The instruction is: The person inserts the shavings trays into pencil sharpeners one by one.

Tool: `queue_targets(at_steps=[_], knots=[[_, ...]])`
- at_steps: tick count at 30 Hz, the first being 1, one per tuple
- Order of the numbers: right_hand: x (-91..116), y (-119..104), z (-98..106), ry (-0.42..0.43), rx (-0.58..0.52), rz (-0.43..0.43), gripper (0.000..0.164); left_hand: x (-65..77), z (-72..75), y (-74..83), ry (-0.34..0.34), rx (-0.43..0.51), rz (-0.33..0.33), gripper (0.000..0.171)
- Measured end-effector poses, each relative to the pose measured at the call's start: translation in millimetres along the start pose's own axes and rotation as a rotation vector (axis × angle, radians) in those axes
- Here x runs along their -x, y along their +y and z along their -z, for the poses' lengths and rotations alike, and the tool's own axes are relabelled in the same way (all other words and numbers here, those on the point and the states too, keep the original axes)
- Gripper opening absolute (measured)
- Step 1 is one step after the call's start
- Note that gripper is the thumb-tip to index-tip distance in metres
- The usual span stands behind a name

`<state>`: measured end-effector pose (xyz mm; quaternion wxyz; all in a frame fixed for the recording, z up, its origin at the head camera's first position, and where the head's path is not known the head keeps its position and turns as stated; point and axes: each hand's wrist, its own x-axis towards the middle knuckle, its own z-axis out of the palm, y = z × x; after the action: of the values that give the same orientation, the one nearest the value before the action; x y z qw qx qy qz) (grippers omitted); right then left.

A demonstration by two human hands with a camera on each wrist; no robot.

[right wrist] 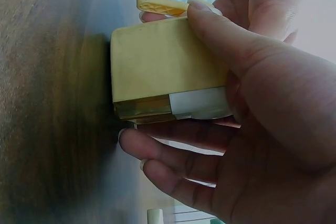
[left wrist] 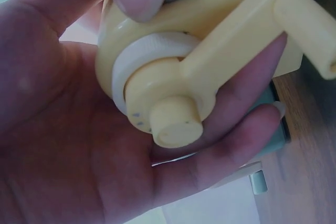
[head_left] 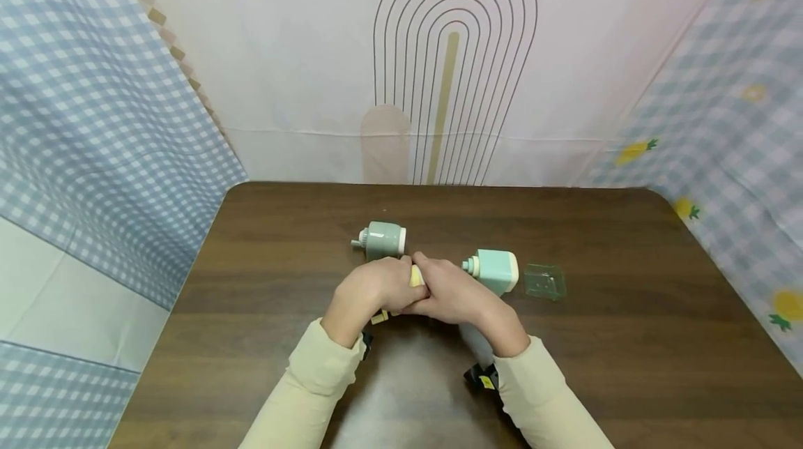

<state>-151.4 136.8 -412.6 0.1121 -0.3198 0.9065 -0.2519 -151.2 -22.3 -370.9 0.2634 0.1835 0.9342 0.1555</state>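
A yellow hand-crank pencil sharpener is gripped between both hands near the middle of the table. My left hand holds its crank end, thumb on top and fingers underneath; the crank arm sticks out past the fingers in the left wrist view. My right hand grips the body, thumb along the yellow side and fingers below. A white part and a see-through amber section show on its lower side. In the head view the hands hide most of it.
Behind the left hand a grey-green crank sharpener lies on the brown table. Right of the hands are a mint-green sharpener and a small see-through green tray. Patterned cloths hang around the table.
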Motion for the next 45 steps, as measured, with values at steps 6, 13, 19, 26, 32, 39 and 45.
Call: queue_targets(at_steps=[6,13,19,26,32,39,45], knots=[[3.7,-10.6,-8.4,0.01,0.003,-0.023,0.062,9.1,-2.5,-6.7,-0.013,-0.013,-0.031,0.038],[10.9,-21.8,-18.2,0.023,0.013,-0.048,0.059,20.6,-7.7,-11.0,-0.025,-0.032,-0.05,0.044],[13.5,-25.6,-22.1,0.033,0.017,-0.076,0.06,25.3,-9.7,-12.1,-0.009,-0.046,-0.061,0.046],[14.6,-27.3,-21.7,-0.008,0.017,-0.095,0.05,26.9,-9.2,-13.7,-0.003,-0.045,-0.11,0.036],[15.0,-29.5,-21.3,-0.021,0.032,-0.097,0.045,28.4,-9.1,-15.3,-0.009,-0.049,-0.11,0.041],[14.7,-28.7,-22.5,-0.01,0.063,-0.095,0.048,29.0,-10.2,-15.9,-0.001,-0.052,-0.107,0.043],[16.7,-27.2,-20.5,-0.018,0.033,-0.106,0.044,28.4,-10.2,-17.2,0.005,-0.045,-0.118,0.034]])
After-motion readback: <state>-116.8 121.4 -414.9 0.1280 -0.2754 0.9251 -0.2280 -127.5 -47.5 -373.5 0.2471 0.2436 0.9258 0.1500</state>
